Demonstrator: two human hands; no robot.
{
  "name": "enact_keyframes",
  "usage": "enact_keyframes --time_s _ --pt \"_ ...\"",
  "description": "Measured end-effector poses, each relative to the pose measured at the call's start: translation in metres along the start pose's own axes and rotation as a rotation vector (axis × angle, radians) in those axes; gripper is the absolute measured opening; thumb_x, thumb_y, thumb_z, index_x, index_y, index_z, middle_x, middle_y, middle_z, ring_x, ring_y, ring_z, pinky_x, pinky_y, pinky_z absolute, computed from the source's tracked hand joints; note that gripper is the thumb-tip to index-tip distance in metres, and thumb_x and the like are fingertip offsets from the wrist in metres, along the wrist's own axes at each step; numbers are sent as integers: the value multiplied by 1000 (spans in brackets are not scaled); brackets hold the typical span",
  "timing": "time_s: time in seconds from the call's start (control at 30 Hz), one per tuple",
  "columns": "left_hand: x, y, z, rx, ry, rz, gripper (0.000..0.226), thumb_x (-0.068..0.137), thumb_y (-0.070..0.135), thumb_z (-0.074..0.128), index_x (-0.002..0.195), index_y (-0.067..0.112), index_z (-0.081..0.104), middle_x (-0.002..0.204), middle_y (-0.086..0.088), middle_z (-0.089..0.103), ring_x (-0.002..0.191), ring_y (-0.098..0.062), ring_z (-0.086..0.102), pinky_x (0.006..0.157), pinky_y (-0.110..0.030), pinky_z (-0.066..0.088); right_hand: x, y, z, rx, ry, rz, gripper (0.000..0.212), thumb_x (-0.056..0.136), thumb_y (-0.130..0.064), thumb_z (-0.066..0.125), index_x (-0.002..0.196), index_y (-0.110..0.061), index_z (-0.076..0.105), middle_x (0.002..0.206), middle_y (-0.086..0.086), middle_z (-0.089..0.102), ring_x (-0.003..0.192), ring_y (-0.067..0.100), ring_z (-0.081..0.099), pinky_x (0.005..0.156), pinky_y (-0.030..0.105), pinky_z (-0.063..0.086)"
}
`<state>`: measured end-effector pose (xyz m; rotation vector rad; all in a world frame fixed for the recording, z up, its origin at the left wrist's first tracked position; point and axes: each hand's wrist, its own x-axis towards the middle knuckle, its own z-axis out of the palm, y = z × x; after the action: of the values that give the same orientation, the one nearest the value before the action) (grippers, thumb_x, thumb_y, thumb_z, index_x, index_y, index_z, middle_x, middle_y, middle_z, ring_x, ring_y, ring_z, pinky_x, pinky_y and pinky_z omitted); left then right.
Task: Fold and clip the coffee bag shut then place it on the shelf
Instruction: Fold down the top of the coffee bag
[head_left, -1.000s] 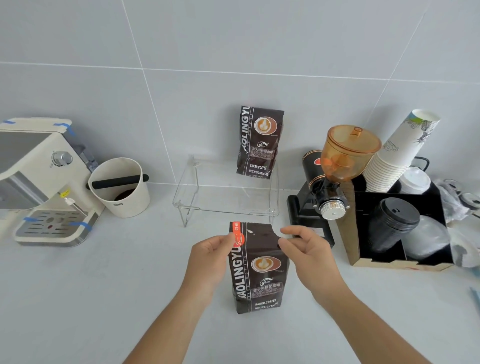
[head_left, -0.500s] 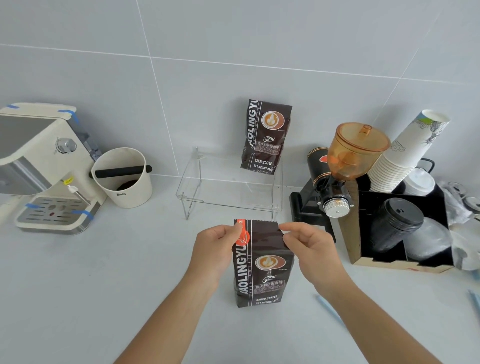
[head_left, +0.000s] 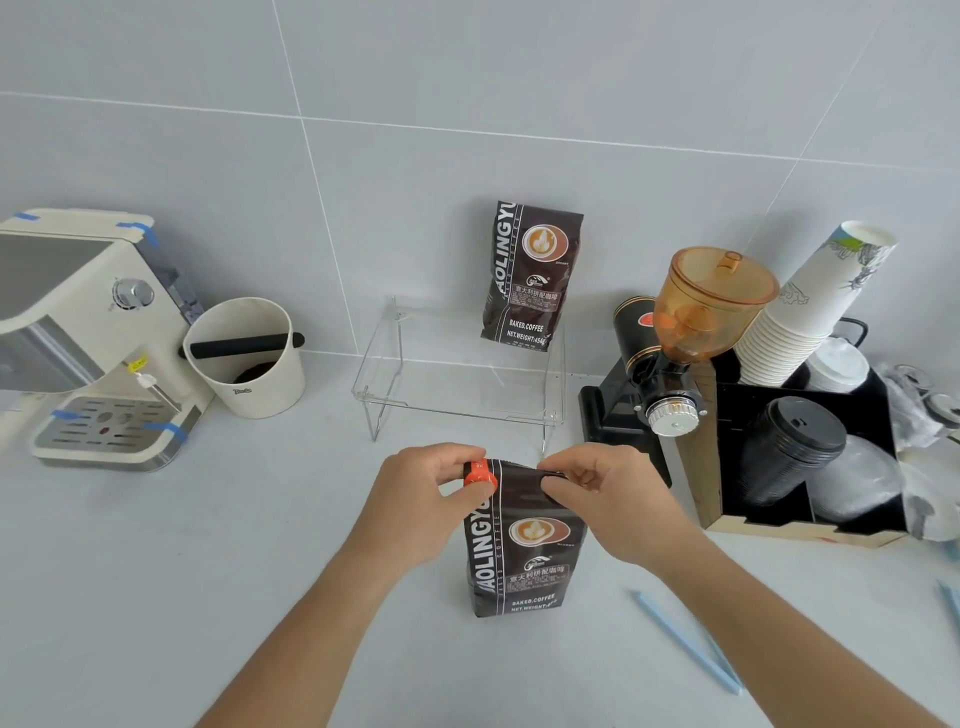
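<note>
The coffee bag (head_left: 524, 551) stands upright on the bench (head_left: 156, 571), near its front edge and about midway along it, just before the clear shelf (head_left: 457, 374). Both hands are at the bag's top. The left hand (head_left: 421, 499) pinches the top left corner, where an orange-red round label shows between thumb and finger. The right hand (head_left: 608, 493) pinches the top right corner, with the fingers curled over the dark foil. The top strip looks bent over towards the person, so I judge that the folding step is in hand and is not finished; no clip is on the bag yet.

The shelf stands at the back of the bench against the wall, and a second bag (head_left: 532, 275) of the same kind already stands on its right part, so the left part is free. To the front right of the bench lies a long light-blue stick (head_left: 685, 639); it may be the sealing clip, but I cannot tell surely.

The next move, in my judgement, calls for rolling the top down once more and pressing it flat, then keeping the fold with one hand while the other reaches for the clip
</note>
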<state>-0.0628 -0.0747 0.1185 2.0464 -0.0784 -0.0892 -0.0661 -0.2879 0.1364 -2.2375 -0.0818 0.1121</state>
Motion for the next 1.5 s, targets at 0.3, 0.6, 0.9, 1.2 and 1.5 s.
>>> enact_keyframes --time_s 0.3,0.6,0.9,1.2,1.5 --pt "3 0 -7 80 -78 97 4 82 25 74 82 24 78 80 4 73 74 -7 68 72 -17 51 -3 -2 -2 37 -18 -9 32 84 -16 72 64 -40 65 73 -8 68 65 2 61 65 14 48" --pt "3 -4 2 -215 -161 -101 18 91 15 64 77 10 75 68 13 74 62 3 59 61 -11 42 -7 -2 5 331 26 145 30 87 -10 69 65 -31 67 70 -1 77 67 20 71 64 40 54" --pt "2 -6 8 -325 -122 -93 22 86 6 69 91 27 75 76 2 74 69 -4 66 67 -9 49 1 -5 10 477 23 283 28 84 0 69 67 -21 73 90 30 74 73 31 66 72 43 55" --pt "0 -20 9 -48 -175 24 32 81 8 73 107 27 72 97 6 77 89 -6 71 83 -13 51 14 0 5 335 -100 365 18 82 -9 73 67 -20 76 73 4 77 67 18 72 63 31 58" --pt "-2 -26 15 -46 -168 36 11 88 13 66 88 20 74 80 7 77 75 -5 72 67 -12 51 11 5 -2 151 -265 350 28 87 -37 63 74 -16 77 67 -2 77 50 3 61 42 14 37"
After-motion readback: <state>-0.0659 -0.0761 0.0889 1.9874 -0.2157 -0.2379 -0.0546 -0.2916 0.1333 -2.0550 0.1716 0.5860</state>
